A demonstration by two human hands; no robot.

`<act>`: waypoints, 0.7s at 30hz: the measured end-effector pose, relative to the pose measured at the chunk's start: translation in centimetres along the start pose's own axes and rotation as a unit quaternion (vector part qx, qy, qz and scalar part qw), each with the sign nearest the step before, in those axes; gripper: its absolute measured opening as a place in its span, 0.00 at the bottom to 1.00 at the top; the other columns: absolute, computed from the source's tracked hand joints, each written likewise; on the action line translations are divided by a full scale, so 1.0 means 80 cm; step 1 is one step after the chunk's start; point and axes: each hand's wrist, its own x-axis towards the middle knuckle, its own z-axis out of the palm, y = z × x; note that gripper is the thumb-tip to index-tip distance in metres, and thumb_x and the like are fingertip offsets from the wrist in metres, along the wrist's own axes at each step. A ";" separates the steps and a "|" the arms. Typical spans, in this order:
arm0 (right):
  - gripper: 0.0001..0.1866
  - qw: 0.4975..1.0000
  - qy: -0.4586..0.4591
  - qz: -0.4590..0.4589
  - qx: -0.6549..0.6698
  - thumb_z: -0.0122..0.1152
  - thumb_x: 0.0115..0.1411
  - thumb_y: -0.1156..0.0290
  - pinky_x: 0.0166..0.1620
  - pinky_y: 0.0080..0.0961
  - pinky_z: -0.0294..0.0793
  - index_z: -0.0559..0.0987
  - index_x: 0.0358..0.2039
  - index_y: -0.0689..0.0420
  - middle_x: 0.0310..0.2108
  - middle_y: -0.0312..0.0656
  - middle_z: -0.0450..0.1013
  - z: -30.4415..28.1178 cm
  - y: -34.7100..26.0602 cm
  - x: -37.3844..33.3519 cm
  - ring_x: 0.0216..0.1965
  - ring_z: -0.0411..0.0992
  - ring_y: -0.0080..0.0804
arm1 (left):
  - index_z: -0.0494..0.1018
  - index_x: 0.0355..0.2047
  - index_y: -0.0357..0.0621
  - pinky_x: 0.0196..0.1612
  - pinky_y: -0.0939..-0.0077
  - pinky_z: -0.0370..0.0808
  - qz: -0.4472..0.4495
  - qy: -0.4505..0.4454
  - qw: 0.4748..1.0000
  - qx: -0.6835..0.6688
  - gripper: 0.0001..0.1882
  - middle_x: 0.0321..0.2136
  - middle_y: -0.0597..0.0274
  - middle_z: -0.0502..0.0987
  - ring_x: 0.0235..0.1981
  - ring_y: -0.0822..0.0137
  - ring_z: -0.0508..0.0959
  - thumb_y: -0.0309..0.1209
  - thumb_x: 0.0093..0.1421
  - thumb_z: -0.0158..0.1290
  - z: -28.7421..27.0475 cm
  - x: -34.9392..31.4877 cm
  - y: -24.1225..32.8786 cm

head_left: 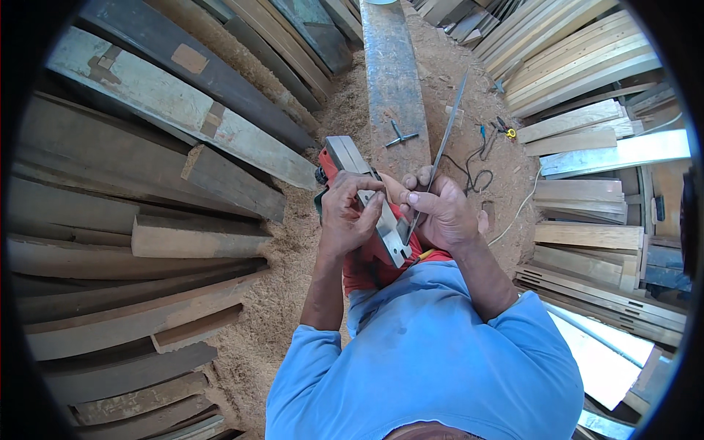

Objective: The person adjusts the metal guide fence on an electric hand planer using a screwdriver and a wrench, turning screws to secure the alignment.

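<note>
An electric hand planer (345,155), red with a grey metal sole, lies upside down across my lap, its sole facing up. My left hand (350,209) is closed on the planer's middle, thumb and fingers bent against the sole near the blade slot. My right hand (445,213) grips a long thin metal strip (449,128), like a narrow blade or straightedge. The strip's far end points up and away, and its lower end reaches down beside the planer's sole. Past the planer, a T-handle wrench (400,135) rests on a worn plank.
The worn plank (392,66) runs away from me over a floor covered in shavings (275,315). A black cord (473,176) and yellow-handled pliers (507,130) lie to its right. Stacked boards (191,236) line the left side; more lumber (587,235) lines the right.
</note>
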 end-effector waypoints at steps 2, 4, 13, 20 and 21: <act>0.14 0.999 -0.006 -0.015 -0.032 0.63 0.63 0.86 0.46 0.28 0.83 0.72 0.44 0.57 0.41 0.41 0.76 -0.010 0.001 0.002 0.40 0.79 0.31 | 0.81 0.41 0.36 0.50 0.71 0.74 0.021 -0.044 0.999 0.024 0.09 0.37 0.59 0.81 0.42 0.66 0.78 0.19 0.59 0.61 -0.002 0.004 0.008; 0.13 0.998 0.001 -0.025 -0.064 0.64 0.63 0.85 0.46 0.28 0.82 0.72 0.43 0.58 0.40 0.41 0.77 -0.013 0.001 0.003 0.39 0.79 0.30 | 0.82 0.41 0.38 0.51 0.69 0.74 0.044 -0.046 0.998 0.002 0.09 0.36 0.59 0.82 0.43 0.64 0.79 0.20 0.59 0.63 0.000 0.009 0.015; 0.10 0.971 -0.005 -0.071 -0.227 0.64 0.64 0.80 0.40 0.22 0.79 0.71 0.40 0.60 0.37 0.40 0.75 -0.024 0.018 0.009 0.36 0.77 0.24 | 0.82 0.41 0.38 0.49 0.71 0.76 0.023 -0.114 0.992 -0.055 0.10 0.36 0.59 0.83 0.42 0.66 0.81 0.22 0.59 0.65 -0.005 0.011 0.012; 0.11 0.946 -0.018 -0.061 -0.317 0.64 0.63 0.80 0.38 0.21 0.79 0.69 0.37 0.58 0.36 0.38 0.73 -0.029 0.017 0.007 0.35 0.76 0.22 | 0.82 0.38 0.38 0.43 0.72 0.76 -0.001 -0.156 0.985 -0.066 0.05 0.33 0.61 0.81 0.37 0.69 0.80 0.23 0.62 0.64 -0.013 0.014 0.010; 0.11 0.946 -0.019 -0.064 -0.316 0.64 0.63 0.80 0.38 0.21 0.79 0.68 0.37 0.58 0.35 0.38 0.73 -0.028 0.018 0.007 0.35 0.76 0.22 | 0.82 0.38 0.37 0.42 0.72 0.75 -0.010 -0.156 0.986 -0.057 0.04 0.32 0.61 0.81 0.36 0.69 0.79 0.23 0.63 0.64 -0.013 0.014 0.010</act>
